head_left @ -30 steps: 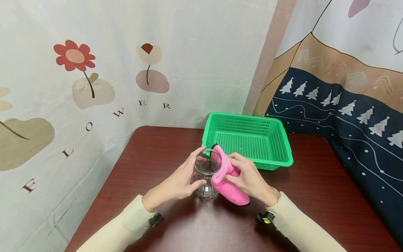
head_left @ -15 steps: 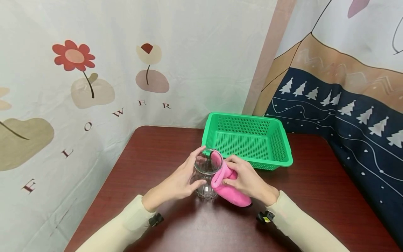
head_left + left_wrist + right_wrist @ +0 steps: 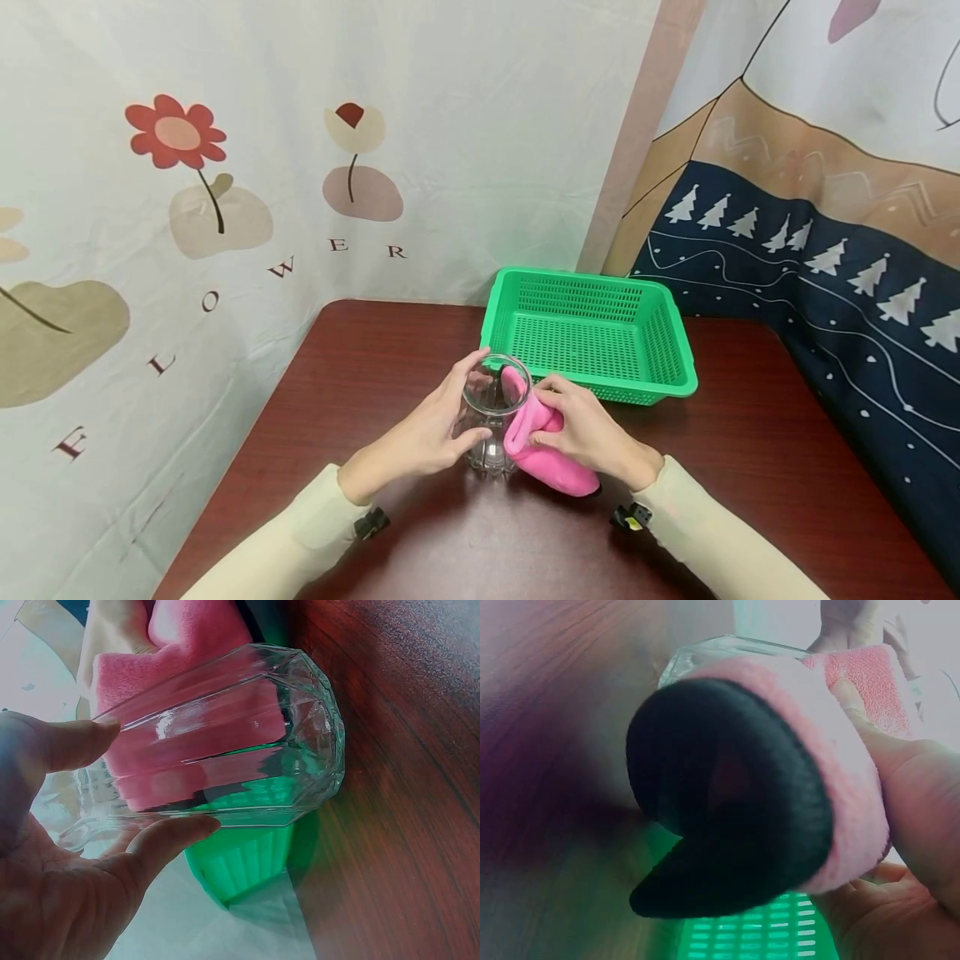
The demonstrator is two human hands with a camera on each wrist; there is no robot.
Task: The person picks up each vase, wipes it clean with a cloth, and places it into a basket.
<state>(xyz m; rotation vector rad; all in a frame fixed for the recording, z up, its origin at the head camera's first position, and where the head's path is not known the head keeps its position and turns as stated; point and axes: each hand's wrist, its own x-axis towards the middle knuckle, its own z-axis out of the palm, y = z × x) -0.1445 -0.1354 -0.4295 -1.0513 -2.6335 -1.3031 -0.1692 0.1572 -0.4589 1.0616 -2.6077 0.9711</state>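
Observation:
A clear glass jar with ribbed sides and a round open rim stands upright in the head view. My left hand grips it from the left, thumb on the near side and fingers on the far side. In my right hand is a folded pink cloth, pinched between thumb and fingers and held against the jar's right side. Through the glass in the left wrist view, the cloth lies flat along the wall. Its black edging curls toward the right wrist camera.
A green plastic basket with slotted walls sits behind the jar, toward the right. Both rest on a dark red-brown table. Printed curtains hang behind and beside the table.
My right hand has slid the cloth down along the jar's side; the part that stuck up above the rim now sits lower. My left hand and the jar stay in place.

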